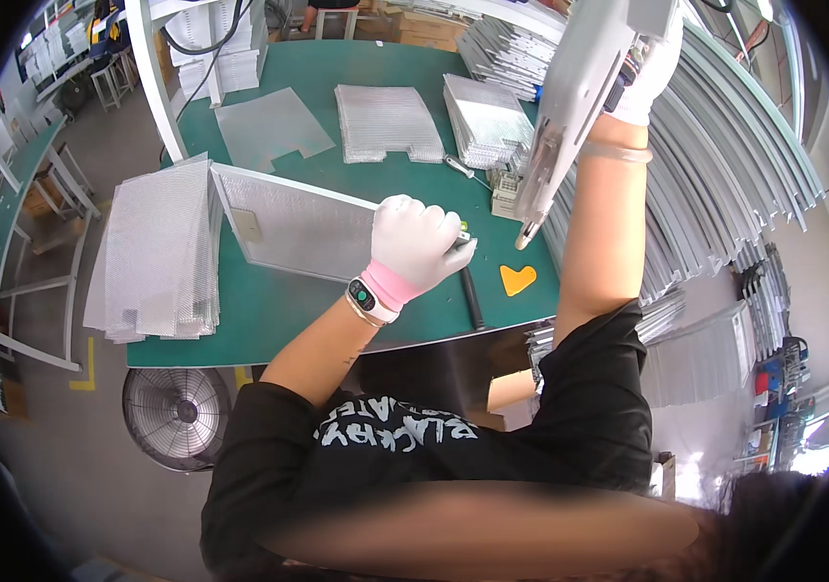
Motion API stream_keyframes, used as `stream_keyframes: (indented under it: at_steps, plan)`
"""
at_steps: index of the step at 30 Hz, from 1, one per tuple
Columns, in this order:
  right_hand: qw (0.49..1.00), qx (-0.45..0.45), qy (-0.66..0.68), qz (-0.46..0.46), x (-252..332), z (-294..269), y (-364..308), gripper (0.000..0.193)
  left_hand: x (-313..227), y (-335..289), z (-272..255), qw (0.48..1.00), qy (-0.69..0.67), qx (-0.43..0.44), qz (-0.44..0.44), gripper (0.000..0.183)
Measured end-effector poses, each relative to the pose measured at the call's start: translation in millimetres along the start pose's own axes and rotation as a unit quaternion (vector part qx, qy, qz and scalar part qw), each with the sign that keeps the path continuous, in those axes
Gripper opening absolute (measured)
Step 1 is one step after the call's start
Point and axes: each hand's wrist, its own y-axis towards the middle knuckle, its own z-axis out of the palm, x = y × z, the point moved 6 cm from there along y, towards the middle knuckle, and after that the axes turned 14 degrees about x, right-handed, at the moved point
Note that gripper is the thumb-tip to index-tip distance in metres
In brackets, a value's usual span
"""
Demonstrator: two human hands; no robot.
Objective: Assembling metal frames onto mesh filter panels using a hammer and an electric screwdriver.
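My left hand [412, 241], in a white glove with a pink cuff, is closed at the right end of a framed mesh panel [303, 228]. The panel has a thin white frame and stands tilted on the green table; the grip itself is mostly hidden under my fingers. Raised at the upper right, my gloved right hand [649, 82] is wrapped round a long grey-white hand tool [574, 107]. Its narrow metal tip points down toward the table, apart from the panel. Below the tip lies a yellow heart-shaped piece [518, 280], and near my left hand a black bar-like handle [472, 299].
Mesh sheets [157, 247] are stacked at the table's left edge. More sheet stacks [390, 124] stand at the back, beside a single flat sheet [274, 126]. Long metal profiles [725, 145] fill the right side. A floor fan [181, 412] stands below the table's front left.
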Motion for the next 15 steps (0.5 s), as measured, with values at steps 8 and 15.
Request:
stream_keyframes:
  at_steps: [8,15]
  plan:
    - [1.000,-0.002,0.007,-0.005,-5,19,-16,0.043,0,-2,-3,0.999,-0.023,-0.041,0.004,0.036]
    - [1.000,0.003,0.001,-0.008,14,25,-24,0.043,6,3,3,0.999,-0.027,0.017,-0.013,0.034]
